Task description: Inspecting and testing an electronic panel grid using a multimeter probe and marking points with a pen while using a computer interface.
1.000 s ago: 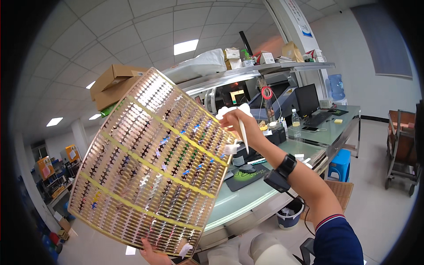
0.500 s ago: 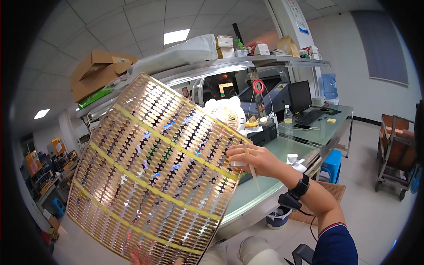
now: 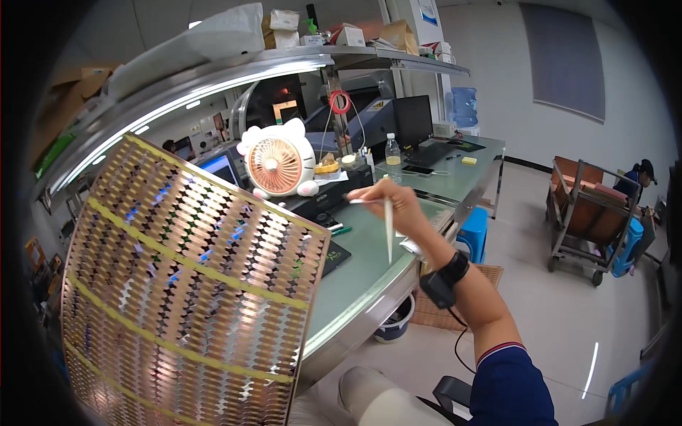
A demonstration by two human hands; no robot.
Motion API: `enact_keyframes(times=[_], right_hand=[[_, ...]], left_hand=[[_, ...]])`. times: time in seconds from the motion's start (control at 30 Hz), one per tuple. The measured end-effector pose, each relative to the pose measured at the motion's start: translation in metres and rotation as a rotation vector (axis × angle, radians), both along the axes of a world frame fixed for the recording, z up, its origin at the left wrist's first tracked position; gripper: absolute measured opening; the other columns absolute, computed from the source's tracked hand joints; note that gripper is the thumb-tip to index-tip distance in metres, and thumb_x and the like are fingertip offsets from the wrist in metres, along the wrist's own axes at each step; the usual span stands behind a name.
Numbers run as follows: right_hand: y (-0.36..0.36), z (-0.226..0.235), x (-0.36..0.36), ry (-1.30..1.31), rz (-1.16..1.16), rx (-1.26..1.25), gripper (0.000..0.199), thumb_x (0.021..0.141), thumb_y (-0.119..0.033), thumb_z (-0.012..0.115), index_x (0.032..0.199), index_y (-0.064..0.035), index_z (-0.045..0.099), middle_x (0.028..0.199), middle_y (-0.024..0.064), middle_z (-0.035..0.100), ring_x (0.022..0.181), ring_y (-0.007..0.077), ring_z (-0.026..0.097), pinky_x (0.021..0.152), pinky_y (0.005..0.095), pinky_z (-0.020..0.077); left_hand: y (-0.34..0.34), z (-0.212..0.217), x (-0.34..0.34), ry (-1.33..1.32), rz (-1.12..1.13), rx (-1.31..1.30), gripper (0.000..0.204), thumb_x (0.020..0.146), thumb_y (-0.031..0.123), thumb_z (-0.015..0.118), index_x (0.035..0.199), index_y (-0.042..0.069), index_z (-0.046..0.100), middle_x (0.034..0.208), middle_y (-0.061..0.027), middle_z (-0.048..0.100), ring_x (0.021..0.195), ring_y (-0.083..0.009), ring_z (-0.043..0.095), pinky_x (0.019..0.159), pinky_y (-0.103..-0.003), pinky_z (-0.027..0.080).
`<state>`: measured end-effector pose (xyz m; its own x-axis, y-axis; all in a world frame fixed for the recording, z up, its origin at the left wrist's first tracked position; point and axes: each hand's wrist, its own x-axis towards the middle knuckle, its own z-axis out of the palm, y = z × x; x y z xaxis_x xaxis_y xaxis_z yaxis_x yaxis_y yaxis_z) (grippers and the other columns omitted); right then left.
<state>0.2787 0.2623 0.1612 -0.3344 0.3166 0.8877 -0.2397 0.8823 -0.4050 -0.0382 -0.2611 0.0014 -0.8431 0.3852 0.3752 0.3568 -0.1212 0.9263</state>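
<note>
Closed around a thin white stick [image 3: 388,231], the right hand [image 3: 399,207] holds it pointing down over the green workbench [image 3: 369,263]. Filling the lower left, the large perforated gold sheet [image 3: 185,284] stands tilted; the left hand is hidden behind it, so its grip cannot be told. A pink fan [image 3: 277,165] stands behind.

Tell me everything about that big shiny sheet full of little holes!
The perforated metal sheet is a large, thin, coppery-gold panel, punched with rows of small diamond-shaped cutouts and crossed by plain yellowish bands. It looks glossy and catches blue and white reflections. It is held up, tilted, on the person's left, in front of the green workbench. Its lower edge runs out of view, so what grips it cannot be seen.
</note>
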Motion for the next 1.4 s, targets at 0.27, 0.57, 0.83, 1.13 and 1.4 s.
enact_keyframes(times=[0.27, 0.57, 0.83, 1.13, 1.4], right_hand=[[0.093, -0.116, 0.081, -0.545, -0.818, 0.139, 0.008, 0.076, -0.01, 0.067, 0.081, -0.0071, 0.061, 0.081, 0.0115, 0.067, 0.085, 0.0246, 0.068, 0.071, 0.0329, 0.0521], [0.061, -0.122, 0.075, -0.734, -0.844, 0.244, 0.031, 0.075, -0.039, 0.072, 0.091, -0.0138, 0.064, 0.095, 0.0103, 0.066, 0.113, 0.0257, 0.055, 0.108, 0.0523, 0.0237], [-0.123, -0.096, -0.064, -0.049, 0.71, -0.715, 0.066, 0.094, -0.052, 0.045, 0.128, 0.0048, 0.04, 0.12, 0.0194, 0.056, 0.114, 0.0282, 0.056, 0.1, 0.0407, 0.0426], [-0.169, -0.066, -0.094, 0.425, 0.603, -0.965, 0.03, 0.098, -0.028, 0.047, 0.113, -0.0029, 0.047, 0.108, 0.0123, 0.059, 0.097, 0.0222, 0.062, 0.086, 0.0389, 0.0525], [-0.088, -0.096, -0.084, 0.535, 0.509, -1.078, 0.027, 0.096, -0.026, 0.053, 0.111, -0.0035, 0.053, 0.102, 0.0097, 0.064, 0.087, 0.0203, 0.065, 0.077, 0.0347, 0.0559]], left_hand=[[0.015, 0.01, -0.003, 0.057, 0.088, -0.111, 0.086, 0.078, 0.03, 0.071, 0.144, 0.001, 0.025, 0.147, -0.0188, 0.033, 0.132, -0.0316, 0.036, 0.109, -0.041, 0.029], [0.05, 0.06, 0.036, -0.767, -0.015, 0.505, 0.054, 0.101, 0.044, 0.026, 0.146, 0.017, 0.029, 0.154, -0.0088, 0.02, 0.14, -0.0319, 0.017, 0.112, -0.056, 0.01], [0.066, 0.02, 0.047, -1.021, -0.515, 0.539, 0.055, 0.098, 0.043, 0.04, 0.144, 0.012, 0.034, 0.149, -0.0142, 0.031, 0.135, -0.0319, 0.031, 0.111, -0.05, 0.025], [0.12, -0.008, 0.061, -0.871, -0.487, 0.689, 0.039, 0.093, 0.044, 0.052, 0.124, 0.019, 0.055, 0.123, -0.008, 0.057, 0.115, -0.0295, 0.053, 0.096, -0.054, 0.044], [0.153, -0.019, 0.104, -0.901, -0.703, 0.658, 0.049, 0.093, 0.041, 0.052, 0.129, 0.008, 0.048, 0.129, -0.0098, 0.053, 0.119, -0.0261, 0.05, 0.102, -0.046, 0.039]])
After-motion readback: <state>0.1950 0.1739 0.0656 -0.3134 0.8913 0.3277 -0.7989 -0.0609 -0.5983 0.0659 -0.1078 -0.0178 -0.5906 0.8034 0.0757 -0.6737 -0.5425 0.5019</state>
